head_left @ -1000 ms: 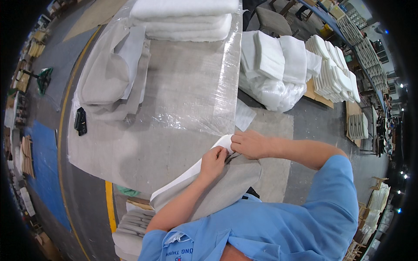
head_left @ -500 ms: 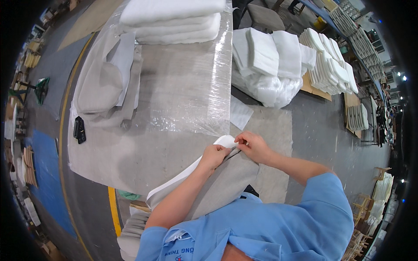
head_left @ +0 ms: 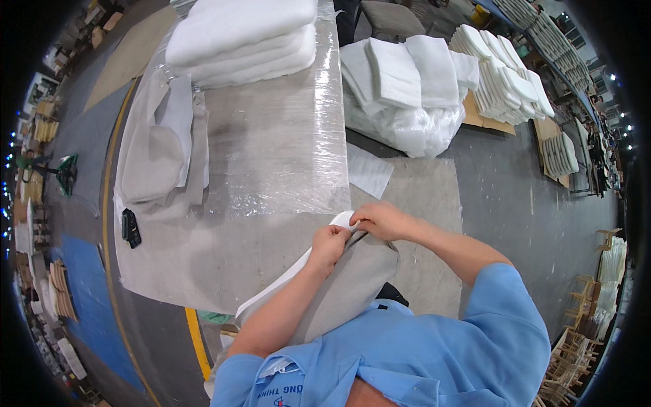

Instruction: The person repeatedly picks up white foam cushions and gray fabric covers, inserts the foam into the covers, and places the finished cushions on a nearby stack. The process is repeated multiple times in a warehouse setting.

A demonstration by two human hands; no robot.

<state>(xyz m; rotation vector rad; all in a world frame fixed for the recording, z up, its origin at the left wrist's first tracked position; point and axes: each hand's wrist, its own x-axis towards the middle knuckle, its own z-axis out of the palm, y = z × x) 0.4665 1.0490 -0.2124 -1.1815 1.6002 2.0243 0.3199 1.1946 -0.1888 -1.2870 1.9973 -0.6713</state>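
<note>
A cushion with a grey fabric cover (head_left: 352,278) and a white padded edge (head_left: 276,286) lies slantwise between my body and the table's front edge. My left hand (head_left: 328,247) pinches the cover's edge near its upper end, thumb and fingers pressed together. Just to the right, my right hand (head_left: 381,220) grips the same edge with bent fingers, its fingertips close to the left ones. A dark line runs along the cover below my fingers; whether it is a zip or a gap I cannot tell. My left forearm hides part of the cushion.
The table (head_left: 203,258) carries clear plastic film (head_left: 291,156), a stack of white pads (head_left: 241,41), grey covers (head_left: 152,163) and a small black tool (head_left: 131,228). More white pads (head_left: 400,74) sit on a wrapped bundle at the right. Cardboard (head_left: 413,183) covers floor beside the table.
The view has turned slightly, shifting the table and the stacks. My right fingertips have come a little closer to my left ones; both hands keep hold of the cover's edge.
</note>
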